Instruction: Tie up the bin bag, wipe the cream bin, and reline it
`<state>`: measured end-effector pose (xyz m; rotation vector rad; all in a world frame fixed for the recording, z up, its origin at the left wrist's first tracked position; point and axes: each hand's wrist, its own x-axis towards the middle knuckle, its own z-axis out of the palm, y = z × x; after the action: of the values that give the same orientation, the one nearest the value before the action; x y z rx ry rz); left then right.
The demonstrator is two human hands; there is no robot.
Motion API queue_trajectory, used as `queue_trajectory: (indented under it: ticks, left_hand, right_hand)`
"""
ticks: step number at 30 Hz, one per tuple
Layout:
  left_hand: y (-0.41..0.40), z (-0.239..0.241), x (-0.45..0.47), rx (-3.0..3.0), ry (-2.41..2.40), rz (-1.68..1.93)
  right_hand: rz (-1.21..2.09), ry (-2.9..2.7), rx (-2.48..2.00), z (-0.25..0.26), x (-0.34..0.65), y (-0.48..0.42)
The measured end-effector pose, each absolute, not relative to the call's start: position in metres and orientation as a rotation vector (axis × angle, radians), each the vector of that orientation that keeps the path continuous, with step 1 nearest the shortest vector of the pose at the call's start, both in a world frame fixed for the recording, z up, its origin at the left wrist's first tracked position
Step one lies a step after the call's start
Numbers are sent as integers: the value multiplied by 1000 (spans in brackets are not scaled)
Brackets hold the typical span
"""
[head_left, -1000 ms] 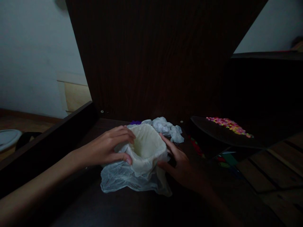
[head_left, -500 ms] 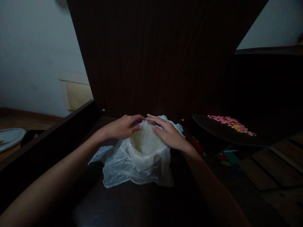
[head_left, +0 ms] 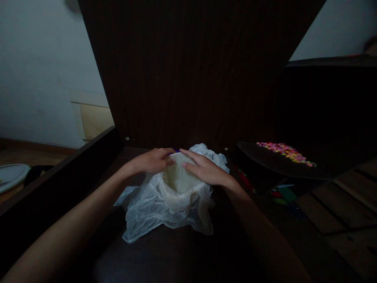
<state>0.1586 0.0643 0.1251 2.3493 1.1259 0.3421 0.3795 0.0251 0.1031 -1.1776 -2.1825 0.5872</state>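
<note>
A thin white plastic bag (head_left: 167,214) lines a round container, its edge folded out over the rim and hanging loosely at the front. Only a small purple bit (head_left: 177,150) shows between my hands at the far rim; the bag hides the rest of the container. My left hand (head_left: 154,160) grips the bag at the far left of the rim, thumb toward the inside and fingers over the edge. On the far right, my right hand (head_left: 204,169) holds the bag against the rim, with its thumb inside the opening. The fingertips of both hands are close together.
A tall dark wooden panel (head_left: 188,78) rises behind the bag. At left runs a low dark side board (head_left: 59,165). Small pink and yellow pieces (head_left: 285,152) lie on a dark curved shelf (head_left: 253,153) at right. A white lidded tub (head_left: 13,175) stands far left.
My hands have shifted slightly left along the far rim, with the right fingers less lifted. The bag's front flap hangs a little lower on the left. The view has moved slightly.
</note>
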Motion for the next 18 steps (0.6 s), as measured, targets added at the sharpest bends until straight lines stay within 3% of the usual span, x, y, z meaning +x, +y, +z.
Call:
queue_trajectory:
  ticks: [6, 8, 13, 18]
  left_hand:
    - [38, 136, 153, 2530, 1130, 889]
    - [30, 143, 152, 2582, 1001, 910]
    - [27, 152, 170, 2727, 619, 243]
    - [42, 152, 203, 2596, 755, -461]
  right_hand:
    - [499, -1774, -1093, 105, 426, 2]
    - [488, -1662, -1212, 96, 456, -6]
    - [622, -1624, -1454, 59, 517, -16]
    - [713, -1754, -1473, 36, 528, -17]
